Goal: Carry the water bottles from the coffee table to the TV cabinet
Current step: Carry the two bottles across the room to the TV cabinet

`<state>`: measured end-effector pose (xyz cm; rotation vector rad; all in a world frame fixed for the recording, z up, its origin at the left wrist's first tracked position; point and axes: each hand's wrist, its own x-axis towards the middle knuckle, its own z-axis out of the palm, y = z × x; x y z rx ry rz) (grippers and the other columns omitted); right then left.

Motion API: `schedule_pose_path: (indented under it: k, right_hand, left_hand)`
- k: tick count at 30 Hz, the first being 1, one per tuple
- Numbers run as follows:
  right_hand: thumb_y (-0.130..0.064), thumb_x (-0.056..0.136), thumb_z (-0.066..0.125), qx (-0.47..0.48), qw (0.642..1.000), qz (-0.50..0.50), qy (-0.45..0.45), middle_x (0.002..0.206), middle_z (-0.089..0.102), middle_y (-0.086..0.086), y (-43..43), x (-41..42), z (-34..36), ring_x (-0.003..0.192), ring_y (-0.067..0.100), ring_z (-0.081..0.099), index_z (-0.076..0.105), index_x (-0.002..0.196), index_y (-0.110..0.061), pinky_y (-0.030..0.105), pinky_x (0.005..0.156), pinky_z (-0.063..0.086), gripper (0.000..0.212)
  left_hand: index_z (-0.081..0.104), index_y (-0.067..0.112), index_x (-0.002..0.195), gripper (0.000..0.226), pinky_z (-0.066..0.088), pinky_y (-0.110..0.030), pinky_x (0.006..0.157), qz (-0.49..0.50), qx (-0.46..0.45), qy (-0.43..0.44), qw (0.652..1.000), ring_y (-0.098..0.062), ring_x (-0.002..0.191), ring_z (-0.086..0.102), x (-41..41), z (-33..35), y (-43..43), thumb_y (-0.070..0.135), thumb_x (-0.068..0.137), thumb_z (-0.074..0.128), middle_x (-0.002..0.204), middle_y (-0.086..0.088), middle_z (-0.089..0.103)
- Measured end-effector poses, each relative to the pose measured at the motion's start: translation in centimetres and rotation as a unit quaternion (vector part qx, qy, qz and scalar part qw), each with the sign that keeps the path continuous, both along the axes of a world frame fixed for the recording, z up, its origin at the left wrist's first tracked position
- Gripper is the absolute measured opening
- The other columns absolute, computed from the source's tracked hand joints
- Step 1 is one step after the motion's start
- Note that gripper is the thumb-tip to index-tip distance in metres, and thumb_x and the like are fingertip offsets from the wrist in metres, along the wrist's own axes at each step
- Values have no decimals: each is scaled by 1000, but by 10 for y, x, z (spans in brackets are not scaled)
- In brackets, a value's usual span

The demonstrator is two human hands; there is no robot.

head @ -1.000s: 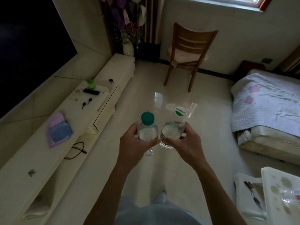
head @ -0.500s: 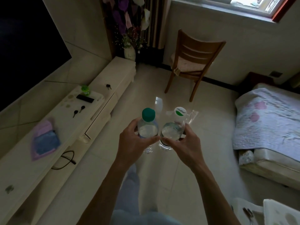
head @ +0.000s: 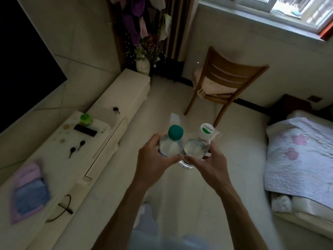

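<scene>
Both bottles clear glossy plastic: green-capped bottle [head: 170, 147] with matt plastic cap, white-capped bottle [head: 195, 149] with smooth printed cap. TV cabinet [head: 72, 159] top smooth cream, satin finish. Chair [head: 226, 82] slatted brown wood, cloth seat pad. Bedspread [head: 299, 156] quilted cloth, matt. Folded cloth [head: 29, 192] near cabinet's front edge, soft pink/blue. Floor [head: 243, 141] glossy tile, TV screen [head: 23, 56] dark, smooth.

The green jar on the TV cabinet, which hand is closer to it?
The left. The left hand, holding the green-capped bottle, is on the side of the green jar. The right hand, holding the white-capped bottle, is farther off, toward the bed.
</scene>
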<state>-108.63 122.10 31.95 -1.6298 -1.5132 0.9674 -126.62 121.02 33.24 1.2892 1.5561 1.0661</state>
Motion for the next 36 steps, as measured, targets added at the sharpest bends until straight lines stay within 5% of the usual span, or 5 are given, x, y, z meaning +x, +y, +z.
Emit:
schedule_pose_path:
  k: [7,14,24,30,36]
  right_hand:
    - [-25,67,87,-11,999,-8,33,96,66,-18,77,0,-2,90,4,66,53,102,-44,20,72,57,53]
    - [-26,68,87,-14,999,34,40,108,66,-7,172,29,-17,95,10,65,56,125,-16,31,80,59,66]
    - [-23,67,88,-11,989,132,71,108,66,-12,335,94,-2,90,-3,65,56,120,-24,15,71,54,62]
    - [-24,67,87,-15,980,189,68,105,65,-15,394,91,-5,93,0,65,53,111,-41,27,78,56,59]
    - [-28,65,88,-46,968,238,63,105,65,-19,436,49,-17,94,-4,64,57,122,-26,27,81,57,64]
  left_hand:
    - [58,26,117,73,60,-32,78,9,-6,13,1000,-7,92,65,1,-1,79,41,52,88,103,12,67]
    - [60,28,114,68,57,-19,75,49,-21,30,998,4,90,62,28,-8,160,35,52,89,99,17,67]
    - [61,25,115,69,55,-14,72,149,-31,3,988,1,89,65,106,12,285,31,54,91,99,15,68]
    - [61,23,115,67,51,-9,69,240,-28,11,970,5,87,64,113,10,326,28,55,91,100,14,69]
    - [61,21,114,65,47,-5,67,290,-49,17,956,-6,92,63,81,-8,364,26,56,90,104,7,70]
